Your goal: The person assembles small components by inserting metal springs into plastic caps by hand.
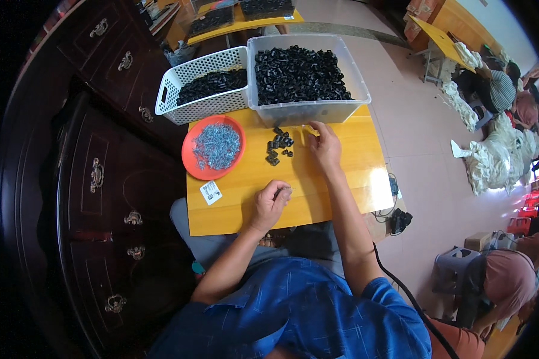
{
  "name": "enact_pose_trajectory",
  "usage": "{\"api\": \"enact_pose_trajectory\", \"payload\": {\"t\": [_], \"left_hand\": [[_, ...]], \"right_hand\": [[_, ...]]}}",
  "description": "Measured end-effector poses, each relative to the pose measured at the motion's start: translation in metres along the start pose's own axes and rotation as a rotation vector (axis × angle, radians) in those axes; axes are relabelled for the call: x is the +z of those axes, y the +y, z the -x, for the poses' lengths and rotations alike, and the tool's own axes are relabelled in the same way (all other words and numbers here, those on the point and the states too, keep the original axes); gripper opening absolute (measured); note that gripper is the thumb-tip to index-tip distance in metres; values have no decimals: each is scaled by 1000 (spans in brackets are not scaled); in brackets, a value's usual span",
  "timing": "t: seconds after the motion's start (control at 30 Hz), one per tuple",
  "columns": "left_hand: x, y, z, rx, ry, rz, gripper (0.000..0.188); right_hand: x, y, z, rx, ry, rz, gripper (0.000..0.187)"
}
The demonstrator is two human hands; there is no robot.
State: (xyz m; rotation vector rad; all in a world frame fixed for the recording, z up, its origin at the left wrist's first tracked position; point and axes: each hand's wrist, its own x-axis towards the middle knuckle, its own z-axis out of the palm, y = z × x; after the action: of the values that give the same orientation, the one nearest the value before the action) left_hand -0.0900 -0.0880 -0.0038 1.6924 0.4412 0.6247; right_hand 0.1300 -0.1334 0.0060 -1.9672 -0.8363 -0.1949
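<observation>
My left hand is closed above the near part of the yellow table, its fingertips pinched together. A tiny pale glint shows at the fingertips, but I cannot make out what is held. My right hand is over the table, right of a small loose pile of black plastic pieces. Its thumb and forefinger are bent and apart, with nothing visible between them. A red-orange plate heaped with small silvery metal parts sits left of the pile. A white printed label lies below the plate.
Behind the pile stand a clear plastic bin and a white perforated basket, both filled with black pieces. The yellow table borders a dark wooden cabinet on the left. Other people work beside white cloth at the right.
</observation>
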Motion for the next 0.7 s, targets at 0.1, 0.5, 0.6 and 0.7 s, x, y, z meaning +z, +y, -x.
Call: {"api": "enact_pose_trajectory", "payload": {"t": [0.1,0.5,0.6,0.7], "left_hand": [[0,4,1,-12,8,6,8],[-3,2,2,-53,-37,-24,9],[-2,1,1,-36,-28,-22,9],[-1,2,1,10,10,-22,8]], "right_hand": [[-13,-2,19,90,13,-88,16],[-38,-44,111,564,-545,-927,17],[-36,-45,112,601,-565,-983,17],[-39,-39,109,612,-657,-907,18]]}}
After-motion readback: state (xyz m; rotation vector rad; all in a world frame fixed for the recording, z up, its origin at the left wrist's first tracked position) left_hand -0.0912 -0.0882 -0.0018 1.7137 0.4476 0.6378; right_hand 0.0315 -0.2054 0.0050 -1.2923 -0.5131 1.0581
